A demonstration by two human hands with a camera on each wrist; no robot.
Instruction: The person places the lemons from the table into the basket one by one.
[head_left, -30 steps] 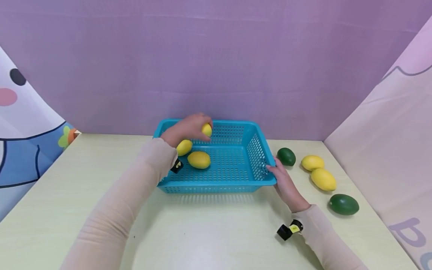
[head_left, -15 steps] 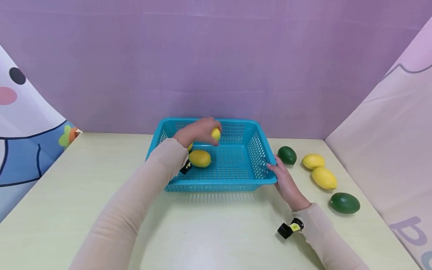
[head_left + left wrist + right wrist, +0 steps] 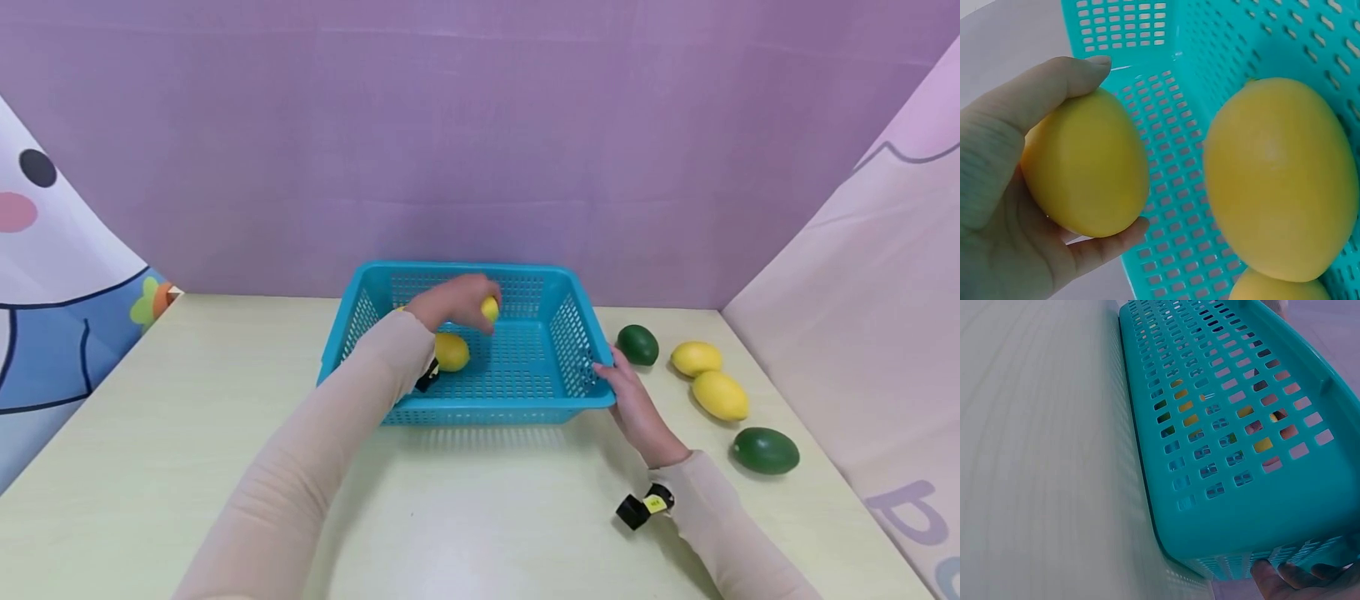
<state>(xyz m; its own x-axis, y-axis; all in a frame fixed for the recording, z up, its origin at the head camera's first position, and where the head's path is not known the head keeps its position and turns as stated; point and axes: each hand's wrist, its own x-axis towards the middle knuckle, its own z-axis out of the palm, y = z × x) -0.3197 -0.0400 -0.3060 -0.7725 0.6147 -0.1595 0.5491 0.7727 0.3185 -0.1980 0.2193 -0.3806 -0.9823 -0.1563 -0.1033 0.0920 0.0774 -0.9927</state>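
Note:
My left hand (image 3: 459,300) grips a yellow lemon (image 3: 490,309) over the back middle of the blue plastic basket (image 3: 495,404). In the left wrist view, thumb and fingers curl round the held lemon (image 3: 1088,165), beside a larger yellow fruit (image 3: 1282,181) lying in the basket. Part of another yellow fruit (image 3: 1279,287) shows below that one. From above, my left forearm partly covers the yellow fruit (image 3: 452,352) inside. My right hand (image 3: 636,412) holds the basket's right rim near its front corner. In the right wrist view, its fingers (image 3: 1291,578) touch the end wall.
Right of the basket lie a green avocado-shaped fruit (image 3: 638,345), two touching lemons (image 3: 696,358) and a second green fruit (image 3: 766,451). The basket's back edge stands close to a purple cloth wall (image 3: 480,142). Light wooden tabletop (image 3: 465,508) extends in front.
My left hand has moved right and slightly nearer with the lemon, from the basket's back left toward its middle. My right hand keeps its grip on the rim.

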